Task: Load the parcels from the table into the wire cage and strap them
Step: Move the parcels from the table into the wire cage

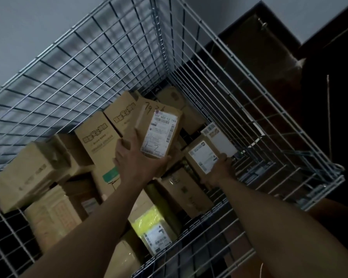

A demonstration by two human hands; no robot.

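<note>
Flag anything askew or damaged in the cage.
Parcels in the cage lie jumbled at mixed angles, not stacked flat: the big left box tilts differently from the printed boxes. No damage or spill shows.

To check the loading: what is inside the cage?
Many cardboard boxes and one yellow parcel, piled loosely. They hide the floor of the cage.

Both bare arms reach into the wire cage (92,63). The left grip (138,159) holds a brown parcel (159,133), its white label marked "1-2", above the piled cardboard boxes (96,141). The right grip (219,170) holds a smaller labelled parcel (202,158) near the cage's right wall.
</note>
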